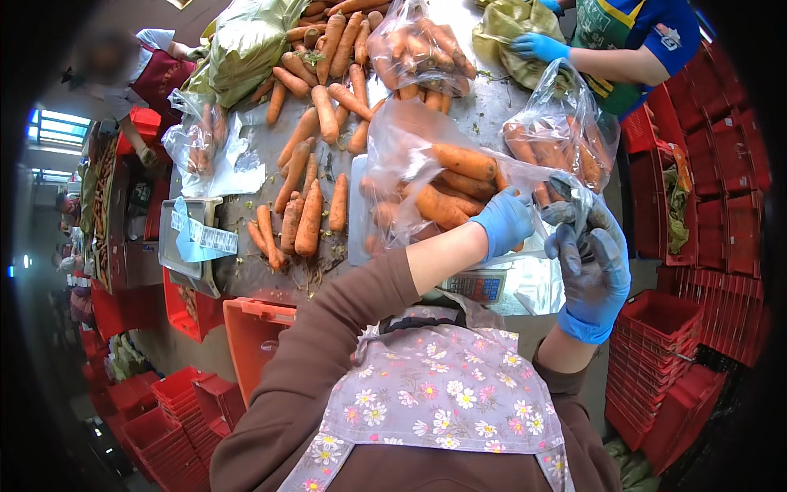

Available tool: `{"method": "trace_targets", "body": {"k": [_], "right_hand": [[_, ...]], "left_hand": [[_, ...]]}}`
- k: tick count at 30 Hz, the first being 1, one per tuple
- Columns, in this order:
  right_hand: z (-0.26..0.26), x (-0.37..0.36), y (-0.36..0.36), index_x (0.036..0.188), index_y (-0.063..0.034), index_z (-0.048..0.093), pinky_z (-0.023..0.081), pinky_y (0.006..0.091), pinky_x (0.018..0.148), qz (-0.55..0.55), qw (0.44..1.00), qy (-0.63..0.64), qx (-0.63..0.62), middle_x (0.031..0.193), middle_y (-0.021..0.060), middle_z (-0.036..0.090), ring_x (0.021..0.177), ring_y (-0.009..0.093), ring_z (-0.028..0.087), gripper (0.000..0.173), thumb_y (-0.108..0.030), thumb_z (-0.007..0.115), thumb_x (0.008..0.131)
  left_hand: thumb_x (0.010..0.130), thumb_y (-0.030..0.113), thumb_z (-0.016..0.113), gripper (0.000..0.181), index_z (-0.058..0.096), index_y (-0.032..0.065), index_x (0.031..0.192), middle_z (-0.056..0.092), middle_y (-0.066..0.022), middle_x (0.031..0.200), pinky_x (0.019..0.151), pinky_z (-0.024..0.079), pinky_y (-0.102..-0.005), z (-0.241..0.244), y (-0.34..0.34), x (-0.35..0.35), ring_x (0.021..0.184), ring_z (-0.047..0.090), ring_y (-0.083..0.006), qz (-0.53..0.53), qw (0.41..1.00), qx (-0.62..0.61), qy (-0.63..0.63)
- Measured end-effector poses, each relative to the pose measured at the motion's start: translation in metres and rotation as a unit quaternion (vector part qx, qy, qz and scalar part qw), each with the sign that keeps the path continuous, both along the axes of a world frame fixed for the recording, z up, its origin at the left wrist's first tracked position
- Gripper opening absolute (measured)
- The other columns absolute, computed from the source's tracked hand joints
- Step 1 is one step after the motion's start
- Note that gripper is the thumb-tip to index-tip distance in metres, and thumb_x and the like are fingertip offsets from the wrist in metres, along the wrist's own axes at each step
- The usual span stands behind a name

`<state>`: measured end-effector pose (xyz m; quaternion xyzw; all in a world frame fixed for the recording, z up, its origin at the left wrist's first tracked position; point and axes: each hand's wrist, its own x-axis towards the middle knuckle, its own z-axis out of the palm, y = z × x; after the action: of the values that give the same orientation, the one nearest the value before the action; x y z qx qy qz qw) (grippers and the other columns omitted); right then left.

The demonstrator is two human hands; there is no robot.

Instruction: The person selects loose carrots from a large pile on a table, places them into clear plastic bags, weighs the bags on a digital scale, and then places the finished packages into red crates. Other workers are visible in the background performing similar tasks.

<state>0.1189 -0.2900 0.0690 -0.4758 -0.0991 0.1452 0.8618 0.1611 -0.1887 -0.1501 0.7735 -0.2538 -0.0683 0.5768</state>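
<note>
A clear plastic bag of carrots [430,184] lies on a digital scale [482,285] in front of me. My left hand [505,222], in a blue glove, is closed on the bag's gathered plastic at its right side. My right hand [587,258], in a blue glove soiled at the fingers, is raised palm up and pinches the bag's stretched edge between thumb and fingertips. Behind it stands another bag of carrots [562,144]. Loose carrots [309,218] lie on the metal table [246,215] to the left, with a larger pile at the back.
A further carrot bag [421,52] and a green sack [252,43] stand at the back. A label-strewn tray [184,246] is at left. A co-worker's gloved hand [541,47] holds a sack at right; another person stands at left. Red crates [655,357] are stacked on both sides.
</note>
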Motion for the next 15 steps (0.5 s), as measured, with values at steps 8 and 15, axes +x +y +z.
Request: {"method": "trace_targets", "body": {"k": [8, 15], "right_hand": [[-0.007, 0.002, -0.008, 0.123, 0.0129, 0.037, 0.042, 0.028, 0.064, 0.006, 0.996, 0.022, 0.091, 0.103, 0.0202, 0.058, 0.054, 0.007, 0.042, 0.055, -0.02, 0.052, 0.082], [-0.015, -0.001, -0.005, 0.12, 0.0068, 0.043, 0.041, 0.026, 0.061, -0.047, 0.991, 0.063, 0.108, 0.096, 0.0161, 0.06, 0.052, 0.006, 0.039, 0.042, -0.013, 0.05, 0.083]], "left_hand": [[0.077, 0.002, 0.057, 0.024, 0.055, 0.0033, 0.1, 0.059, -0.0166, 0.088, 0.062, 0.048, -0.0272, 0.099, 0.054, -0.021, 0.073, 0.06, -0.0181, 0.09, 0.944, 0.274, -0.159], [0.083, 0.004, 0.059, 0.027, 0.053, -0.0008, 0.108, 0.058, -0.0078, 0.102, 0.074, 0.053, -0.033, 0.122, 0.151, -0.06, 0.091, 0.059, -0.0185, 0.353, 0.881, -0.269, 0.163]]}}
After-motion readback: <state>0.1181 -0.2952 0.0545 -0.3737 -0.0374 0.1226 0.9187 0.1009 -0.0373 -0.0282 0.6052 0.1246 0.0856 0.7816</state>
